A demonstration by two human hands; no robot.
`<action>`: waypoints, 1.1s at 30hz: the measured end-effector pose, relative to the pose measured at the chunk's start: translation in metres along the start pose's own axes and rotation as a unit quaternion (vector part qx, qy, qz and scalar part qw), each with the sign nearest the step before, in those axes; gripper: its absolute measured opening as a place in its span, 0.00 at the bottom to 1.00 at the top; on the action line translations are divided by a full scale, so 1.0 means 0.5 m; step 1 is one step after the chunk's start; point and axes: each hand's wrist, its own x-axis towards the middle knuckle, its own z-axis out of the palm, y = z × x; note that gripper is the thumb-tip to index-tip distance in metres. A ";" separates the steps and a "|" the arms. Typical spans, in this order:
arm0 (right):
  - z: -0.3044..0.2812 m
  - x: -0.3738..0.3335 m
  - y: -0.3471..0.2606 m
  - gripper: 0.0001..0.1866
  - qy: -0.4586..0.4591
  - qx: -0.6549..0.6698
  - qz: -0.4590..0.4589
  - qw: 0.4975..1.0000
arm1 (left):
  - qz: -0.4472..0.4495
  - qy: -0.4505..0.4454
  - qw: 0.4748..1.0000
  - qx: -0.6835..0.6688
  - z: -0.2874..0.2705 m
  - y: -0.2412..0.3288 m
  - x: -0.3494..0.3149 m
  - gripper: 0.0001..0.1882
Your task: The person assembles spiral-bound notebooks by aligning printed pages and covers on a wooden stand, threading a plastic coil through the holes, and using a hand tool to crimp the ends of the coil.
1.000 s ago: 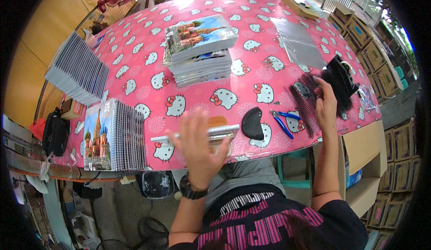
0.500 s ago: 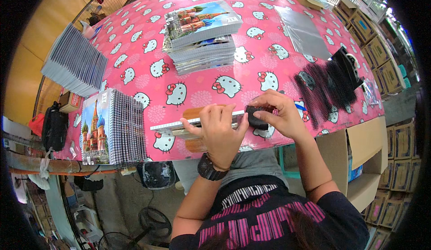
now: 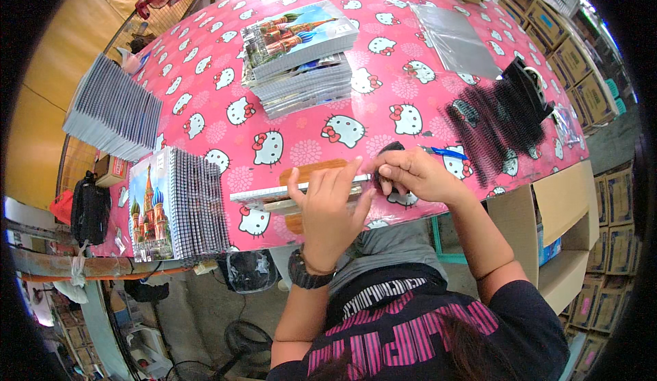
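Observation:
Near the table's front edge a thin notebook [image 3: 263, 195] stands on edge, with a brown wooden piece [image 3: 311, 172] showing on both sides of it. My left hand [image 3: 331, 200] straddles the notebook, fingers over its far side and thumb on the near side. At the notebook's right end my right hand [image 3: 419, 176] is closed, fingers pinched round a small black object [image 3: 391, 148]. The fingers hide most of that object, so its kind cannot be made out. A blue pen [image 3: 445, 153] lies just beyond my right hand.
Stacks of spiral notebooks stand at the left [image 3: 179, 200], far left [image 3: 116, 107] and back middle [image 3: 301, 53]. Black plastic binding coils [image 3: 496, 128] lie at the right, and clear plastic sheets [image 3: 457, 39] behind them. An open cardboard box [image 3: 564, 210] sits beside the table.
My right hand has curled further over the black object, which is now more hidden and tilted. My left hand stays on the notebook, its thumb a little lower. The whole view has shifted slightly.

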 end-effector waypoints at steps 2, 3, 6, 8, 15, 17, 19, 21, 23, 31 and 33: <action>0.018 -0.001 -0.002 0.20 0.048 0.013 -0.063 0.997 | 0.009 -0.009 0.998 -0.061 -0.013 -0.008 -0.007 0.15; 0.016 0.003 0.001 0.22 0.059 -0.026 -0.111 0.992 | 0.027 -0.014 0.998 -0.048 -0.015 -0.011 -0.007 0.14; 0.006 -0.008 0.003 0.20 -0.005 0.081 -0.009 0.997 | 0.064 -0.033 0.997 -0.021 -0.018 -0.015 -0.012 0.11; -0.015 -0.009 0.066 0.22 0.077 -0.031 0.059 0.995 | 0.071 -0.051 0.996 -0.020 -0.020 -0.010 -0.009 0.10; 0.030 -0.038 0.138 0.35 0.102 -0.345 0.138 0.923 | 0.075 -0.050 0.995 -0.037 -0.041 -0.007 -0.015 0.10; 0.019 -0.029 0.158 0.27 0.074 -0.348 0.124 0.926 | 0.070 -0.043 0.996 -0.030 -0.029 -0.012 -0.018 0.10; -0.020 -0.013 0.200 0.21 0.133 -0.485 0.009 0.864 | 0.056 -0.039 0.997 -0.034 -0.018 -0.015 -0.020 0.09; -0.046 0.002 0.196 0.14 0.221 -0.514 -0.056 0.827 | 0.046 -0.014 0.996 -0.078 -0.025 -0.003 -0.012 0.09; -0.052 0.013 0.237 0.15 0.282 -0.456 -0.027 0.844 | 0.045 -0.026 0.995 -0.079 -0.029 -0.002 -0.009 0.09; 0.072 0.044 0.184 0.34 0.328 -0.392 0.063 0.857 | 0.038 -0.031 0.995 -0.086 -0.031 -0.013 -0.015 0.08; 0.067 0.046 0.196 0.37 0.313 -0.390 0.009 0.866 | 0.035 -0.055 0.995 -0.069 -0.031 -0.016 -0.014 0.09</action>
